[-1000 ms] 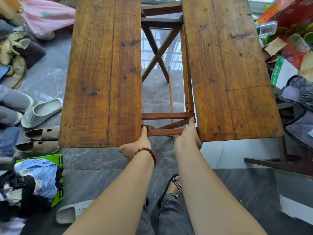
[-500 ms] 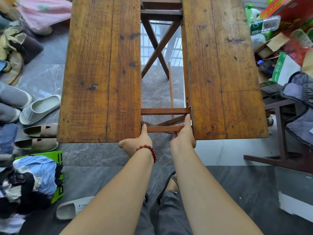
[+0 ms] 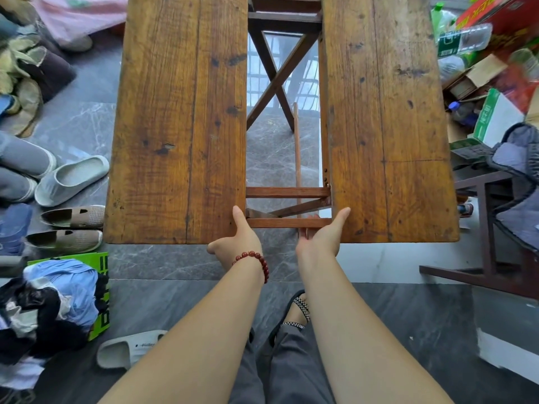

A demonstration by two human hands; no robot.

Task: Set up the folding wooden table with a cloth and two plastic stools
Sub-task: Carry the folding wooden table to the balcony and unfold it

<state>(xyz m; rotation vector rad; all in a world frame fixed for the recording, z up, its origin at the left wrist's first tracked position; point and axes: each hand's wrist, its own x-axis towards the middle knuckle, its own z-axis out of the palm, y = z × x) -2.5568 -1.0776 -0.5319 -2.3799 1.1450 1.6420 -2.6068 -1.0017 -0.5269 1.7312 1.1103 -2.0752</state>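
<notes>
The folding wooden table stands in front of me with its two top boards, left [image 3: 175,126] and right [image 3: 388,126], lying flat with a wide gap between them. Through the gap I see the crossed legs [image 3: 277,80] and a near crossbar [image 3: 280,223]. My left hand [image 3: 239,243], with a red bead bracelet, grips the inner near corner of the left board, thumb up along its edge and fingers hidden below. My right hand [image 3: 320,243] holds the inner near corner of the right board, thumb on top and fingers under the crossbar.
Shoes and slippers [image 3: 73,179] line the floor on the left, with a pile of clothes [image 3: 49,304] and a white slipper [image 3: 128,348] nearer me. Boxes and bottles [image 3: 495,33] crowd the right. A dark wooden frame [image 3: 490,223] draped with a grey garment stands close to the right board.
Both hands have left the near crossbar and spread apart to the inner corners of the two boards. The table sits slightly nearer and lower in view.
</notes>
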